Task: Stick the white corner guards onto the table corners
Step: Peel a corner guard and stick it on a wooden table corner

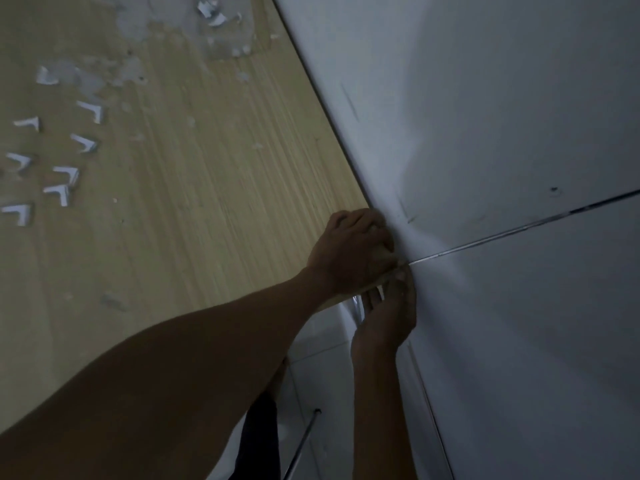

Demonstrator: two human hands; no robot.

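Head view looks down on a wooden table (207, 188) set against a pale wall (485, 116), both hands meeting at its near corner. Left hand (349, 251) lies curled over the top of that corner, fingers bent down toward the wall side; right hand (384, 323) reaches up from below the edge, fingertips pinched at the corner. Whether a guard sits under them I cannot tell, since the hands hide the spot. Spare guards (62, 168) lie well apart, far to the left of the left hand, with peeled backing scraps (214, 15) beyond them. They look light, thin and fairly stiff, probably sticky inside; best taken by the outer faces of the two wings.
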